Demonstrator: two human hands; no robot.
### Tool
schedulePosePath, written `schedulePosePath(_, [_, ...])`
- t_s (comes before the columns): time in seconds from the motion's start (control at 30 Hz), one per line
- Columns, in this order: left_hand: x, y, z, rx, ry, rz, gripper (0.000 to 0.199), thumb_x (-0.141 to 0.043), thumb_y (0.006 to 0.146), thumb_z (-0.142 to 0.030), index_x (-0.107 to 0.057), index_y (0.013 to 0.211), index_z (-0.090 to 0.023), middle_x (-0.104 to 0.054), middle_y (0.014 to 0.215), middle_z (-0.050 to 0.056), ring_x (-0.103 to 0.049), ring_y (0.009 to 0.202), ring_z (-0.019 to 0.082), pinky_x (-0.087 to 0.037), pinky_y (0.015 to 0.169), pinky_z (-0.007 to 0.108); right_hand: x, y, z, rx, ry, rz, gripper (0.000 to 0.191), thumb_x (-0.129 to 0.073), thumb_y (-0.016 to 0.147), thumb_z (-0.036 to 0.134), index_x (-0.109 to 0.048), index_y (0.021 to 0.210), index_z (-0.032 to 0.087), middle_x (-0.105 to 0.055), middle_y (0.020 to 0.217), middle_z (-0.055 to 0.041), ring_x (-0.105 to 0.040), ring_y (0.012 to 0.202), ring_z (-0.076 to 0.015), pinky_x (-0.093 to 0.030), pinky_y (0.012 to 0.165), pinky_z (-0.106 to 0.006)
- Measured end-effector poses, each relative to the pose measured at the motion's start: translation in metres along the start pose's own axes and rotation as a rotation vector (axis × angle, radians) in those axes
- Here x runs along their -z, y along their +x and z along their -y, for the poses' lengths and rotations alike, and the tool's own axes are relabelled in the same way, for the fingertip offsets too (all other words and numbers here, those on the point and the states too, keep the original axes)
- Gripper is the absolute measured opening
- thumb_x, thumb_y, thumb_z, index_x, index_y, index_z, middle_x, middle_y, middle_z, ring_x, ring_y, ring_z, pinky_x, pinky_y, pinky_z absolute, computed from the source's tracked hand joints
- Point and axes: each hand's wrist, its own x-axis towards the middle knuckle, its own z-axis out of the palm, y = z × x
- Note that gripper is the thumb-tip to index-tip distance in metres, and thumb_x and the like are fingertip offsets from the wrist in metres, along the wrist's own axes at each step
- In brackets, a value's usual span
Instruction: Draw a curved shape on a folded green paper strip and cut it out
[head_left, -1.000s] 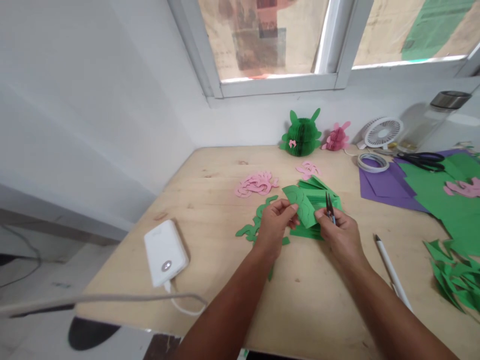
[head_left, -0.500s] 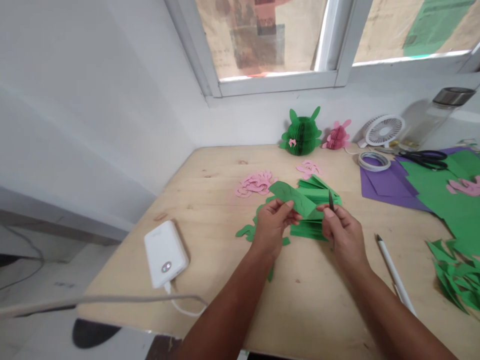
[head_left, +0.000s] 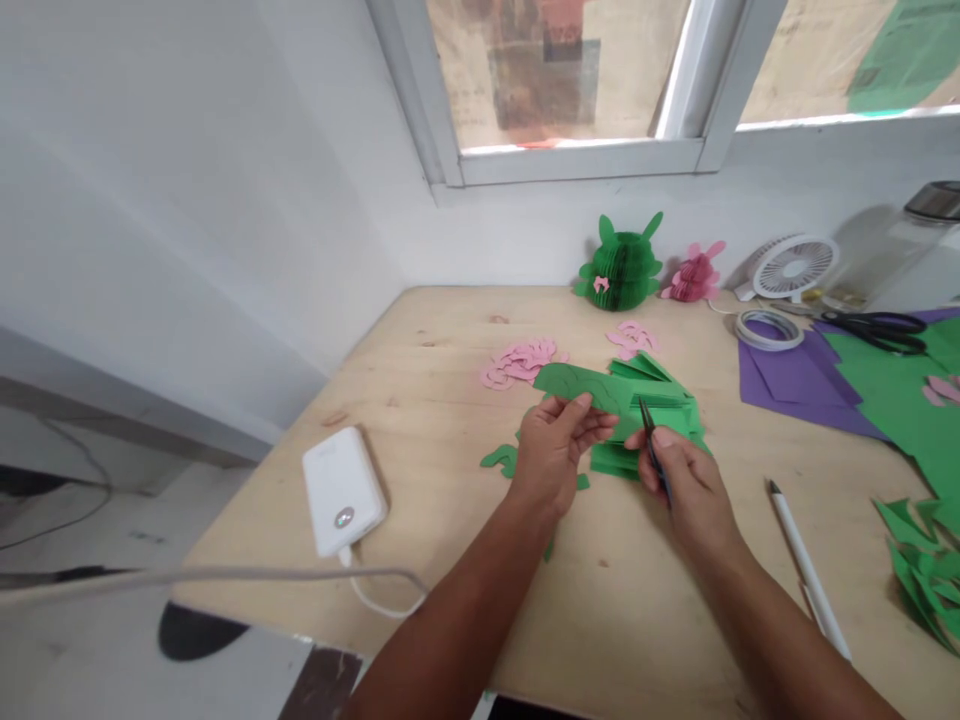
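Observation:
Pinched between thumb and fingers of my left hand [head_left: 555, 445] is a strip of green paper [head_left: 574, 382] with curved outlines drawn on it. My right hand [head_left: 684, 465] grips a small dark pointed tool [head_left: 649, 430], which looks like scissors; its tip is just right of the strip. Folded green paper [head_left: 660, 392] lies on the table behind and under both hands. Cut green pieces [head_left: 501, 458] are left of my left hand. A pile of pink curved cutouts [head_left: 517, 362] lies behind it, with more pink cutouts [head_left: 632, 338] farther right.
A white power bank [head_left: 343, 490] with a cable is at the left. A white pen [head_left: 806, 565], green scraps [head_left: 926, 575], purple paper [head_left: 799, 378], tape [head_left: 769, 330], black-handled scissors [head_left: 877, 330], a fan [head_left: 795, 266] and paper figures [head_left: 625, 270] are right and behind.
The view has shifted, so the table items appear farther right. The green strip now lies flatter, and the dark tool in my right hand has tilted, its tip pointing toward the upper left.

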Motion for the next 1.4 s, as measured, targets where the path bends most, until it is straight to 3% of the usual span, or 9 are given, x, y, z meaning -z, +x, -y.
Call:
schedulePosePath(0.3, [-0.002,-0.002,0.001,-0.032,0.001,-0.007,0.038,-0.084,0.058,-0.038,-0.055,0.070,-0.015,-0.066,0.062,0.002,-0.068,0.065,0.016,-0.053,0.066,0.027,-0.009,-0.006,0.000,-0.081,-0.018,0.012,0.051,-0.050,0.082,0.067,-0.060,0.073,0.018,-0.042,0.046,0.0044,-0.034,0.043,-0.0096,-0.024,0.041,-0.024])
schedulePosePath(0.53, [-0.003,-0.004,0.003,-0.047,-0.016,-0.025,0.036,-0.083,0.057,-0.035,-0.055,0.068,-0.015,-0.065,0.061,0.002,-0.066,0.062,0.014,-0.053,0.069,0.028,-0.017,-0.010,-0.002,-0.162,0.092,-0.005,0.053,-0.053,0.078,0.069,-0.061,0.073,0.017,-0.042,0.046,0.0046,-0.032,0.041,-0.0087,-0.022,0.039,-0.023])
schedulePosePath(0.8, [-0.006,-0.006,0.005,-0.009,0.009,-0.040,0.038,-0.084,0.054,-0.037,-0.054,0.065,-0.015,-0.065,0.059,0.002,-0.069,0.065,0.018,-0.054,0.069,0.031,-0.017,-0.010,-0.008,-0.139,0.167,0.007,0.050,-0.052,0.082,0.066,-0.062,0.079,0.017,-0.045,0.047,0.0052,-0.033,0.040,-0.0083,-0.023,0.039,-0.022])
schedulePosePath(1.4, [-0.006,-0.006,0.011,-0.020,-0.010,-0.038,0.032,-0.083,0.059,-0.031,-0.056,0.064,-0.014,-0.066,0.062,0.004,-0.069,0.064,0.017,-0.055,0.075,0.033,-0.021,-0.010,-0.003,-0.115,0.201,-0.039,0.048,-0.056,0.081,0.064,-0.060,0.073,0.017,-0.042,0.046,0.0062,-0.030,0.039,-0.0062,-0.020,0.038,-0.022])
